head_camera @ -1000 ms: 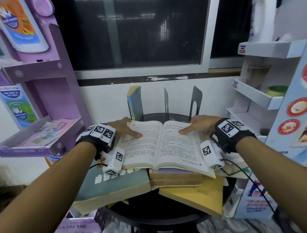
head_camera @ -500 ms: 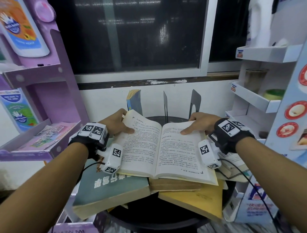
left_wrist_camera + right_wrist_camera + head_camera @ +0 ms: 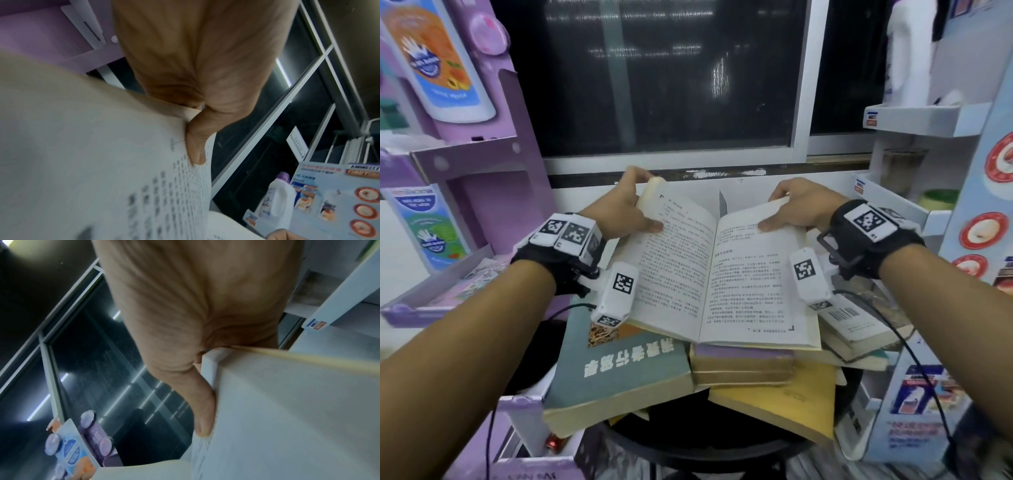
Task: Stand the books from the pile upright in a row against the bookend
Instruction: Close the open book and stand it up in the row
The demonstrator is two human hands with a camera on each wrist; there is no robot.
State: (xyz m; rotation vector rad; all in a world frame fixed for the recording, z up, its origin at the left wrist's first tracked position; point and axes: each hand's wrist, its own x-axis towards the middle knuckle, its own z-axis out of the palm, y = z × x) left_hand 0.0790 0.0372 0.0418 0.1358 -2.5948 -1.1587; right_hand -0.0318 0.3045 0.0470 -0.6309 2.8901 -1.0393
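While both hands hold the open white-paged paperback book (image 3: 719,270) by its far corners, the task looks to be near its beginning. The left hand (image 3: 619,209) has its grip pinched on the left cover and pages, thumb on the printed page, and the right hand (image 3: 796,210) has its grip pinched on the right half in the same way; both wrist views show the thumb on the paper and the fingers behind it. This book is lifted at its 12 o'clock edge and its two halves are partly folded toward each other, so I judge it is being closed before standing. Its lower edge seems to rest on the pile (image 3: 743,363) of flat books on the round black counter (image 3: 709,445): a grey-green paperback (image 3: 619,373) at 8 o'clock, a yellow one (image 3: 791,404) at 5 o'clock, others at 3 o'clock. Only a thin tip of the dark metal bookend (image 3: 722,205) shows at 12 o'clock, behind the open book. Whether any book stands there already, I cannot tell. The pages are yellowish at the edges, with dense print.
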